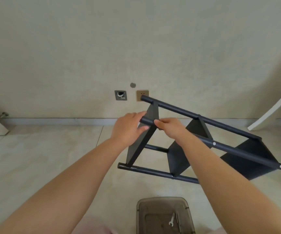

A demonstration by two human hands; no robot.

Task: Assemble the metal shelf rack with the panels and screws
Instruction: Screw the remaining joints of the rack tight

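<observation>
Both hands meet at the near end of 1 upper tube (147, 121) of the black metal shelf rack (199, 146). Left hand (128, 128): fingers nearly straight, laid against the tube end and the first panel (143, 139), gripping nothing. Right hand (168, 126): fingers and thumb curled round the same tube just beside the left hand.

Rack: lies on its side, tilted, its far end toward the right edge of the view; whether it touches the floor (52, 149) cannot be told. 4 tubes run lengthwise and 3 flat panels stand across them. 2 pale screw heads (214, 143) show on the nearest tube.

Surface and room: pale beige tiled floor meeting a light plastered wall (136, 39) along a grey skirting strip. On the wall, low down, sit a gold-coloured socket plate (142, 95), a grey open box (120, 95) and a small round cap (132, 85). White furniture (275, 108) enters at the right edge. At the bottom edge, a translucent brown tray (165, 215) holds a small wrench (171, 221).

No readable writing or brand marks.
</observation>
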